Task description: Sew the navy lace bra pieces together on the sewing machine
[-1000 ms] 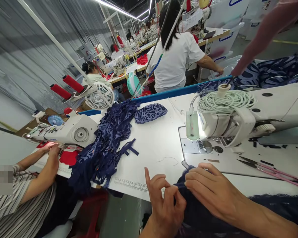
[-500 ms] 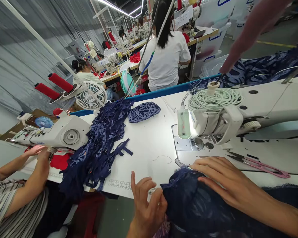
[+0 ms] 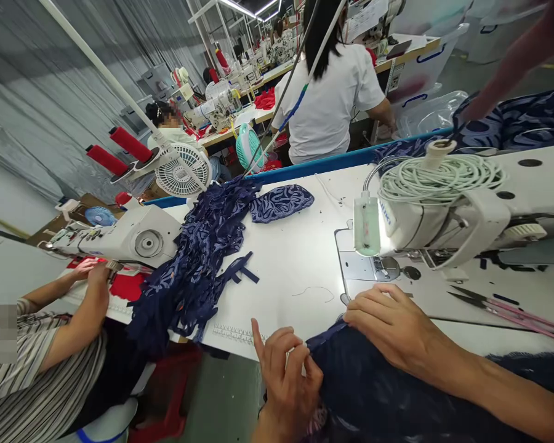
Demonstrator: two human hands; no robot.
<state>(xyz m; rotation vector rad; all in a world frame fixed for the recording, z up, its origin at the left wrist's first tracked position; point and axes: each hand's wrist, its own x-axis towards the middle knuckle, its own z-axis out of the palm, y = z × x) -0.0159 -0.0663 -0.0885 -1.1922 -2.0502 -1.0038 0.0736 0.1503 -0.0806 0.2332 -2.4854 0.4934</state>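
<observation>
A sheer navy fabric piece (image 3: 373,375) hangs over the front edge of the white table. My left hand (image 3: 289,375) pinches its left corner between thumb and fingers, with the index finger pointing up. Farther right, my right hand (image 3: 390,326) is closed on the upper edge of the same fabric, fingertips bent down over it. Behind my right hand stands a white sewing machine (image 3: 443,203), its needle plate (image 3: 357,267) lit by a lamp. Pink-handled scissors (image 3: 517,311) lie right of that hand.
Navy fabric strips (image 3: 198,258) are heaped on the left, beside a patterned navy piece (image 3: 281,203). A loose thread (image 3: 314,290) lies on the table. At far left, a co-worker's hands (image 3: 95,274) handle red fabric (image 3: 127,286) at another machine (image 3: 138,237).
My right hand's fingers have gone from lying stretched over the fabric to bent round its edge. The fabric's upper edge looks straighter. The whole view has shifted slightly.
</observation>
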